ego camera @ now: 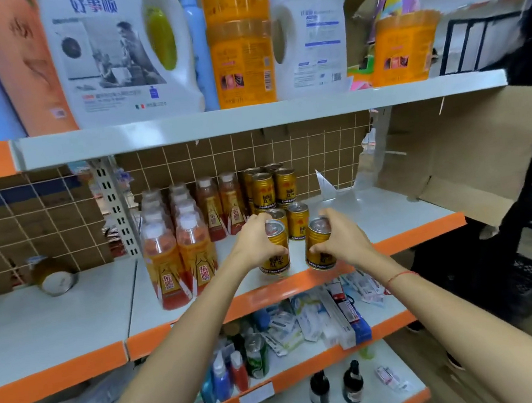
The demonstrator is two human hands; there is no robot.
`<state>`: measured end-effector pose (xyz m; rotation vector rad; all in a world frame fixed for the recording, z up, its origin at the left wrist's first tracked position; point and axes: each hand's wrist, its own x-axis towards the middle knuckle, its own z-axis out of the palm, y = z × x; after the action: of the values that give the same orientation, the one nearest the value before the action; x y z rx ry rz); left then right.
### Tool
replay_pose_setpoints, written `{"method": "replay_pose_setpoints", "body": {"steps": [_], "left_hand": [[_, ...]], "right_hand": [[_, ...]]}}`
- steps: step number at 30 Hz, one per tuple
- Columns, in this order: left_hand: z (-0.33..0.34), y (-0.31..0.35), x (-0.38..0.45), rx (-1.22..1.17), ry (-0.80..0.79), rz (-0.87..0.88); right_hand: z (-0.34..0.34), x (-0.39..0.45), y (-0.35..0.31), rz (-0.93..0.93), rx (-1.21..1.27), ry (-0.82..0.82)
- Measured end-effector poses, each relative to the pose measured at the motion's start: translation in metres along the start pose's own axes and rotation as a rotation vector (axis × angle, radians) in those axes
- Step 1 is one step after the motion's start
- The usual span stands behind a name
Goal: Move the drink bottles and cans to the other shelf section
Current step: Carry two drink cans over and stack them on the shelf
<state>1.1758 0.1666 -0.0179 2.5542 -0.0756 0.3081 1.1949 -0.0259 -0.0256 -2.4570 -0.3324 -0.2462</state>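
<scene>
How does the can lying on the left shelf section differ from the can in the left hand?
The can on the left shelf section lies tipped on its side, alone and untouched; the can in the left hand stands upright at the shelf's front edge, gripped by the left hand. The lying can shows its round end to the camera; the held can shows its pull-tab top and gold label. The lying one is blurred, so its label is unreadable. Both look like gold drink cans.

Arms: two bare forearms, no sleeves in view.
Left hand [255, 240]: bare, no ring, watch or glove to be seen.
Right hand [339, 236]: bare, no glove.
Right wrist: a thin red string bracelet [400, 275], worn as one narrow band.
</scene>
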Motion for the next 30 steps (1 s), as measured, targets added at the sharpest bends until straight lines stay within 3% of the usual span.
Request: {"method": "replay_pose_setpoints", "body": {"steps": [12, 20, 30], "left_hand": [[0.019, 0.008, 0.061, 0.028, 0.043, -0.114], [0.015, 0.024, 0.094, 0.024, 0.183, -0.185], [0.012, 0.015, 0.132, 0.017, 0.205, -0.203]], "right_hand": [[-0.001, 0.088, 0.033, -0.094, 0.004, -0.103], [-0.009, 0.142, 0.044, -0.221, 0.058, -0.161], [0.004, 0.186, 0.044, -0.290, 0.132, -0.164]]}}
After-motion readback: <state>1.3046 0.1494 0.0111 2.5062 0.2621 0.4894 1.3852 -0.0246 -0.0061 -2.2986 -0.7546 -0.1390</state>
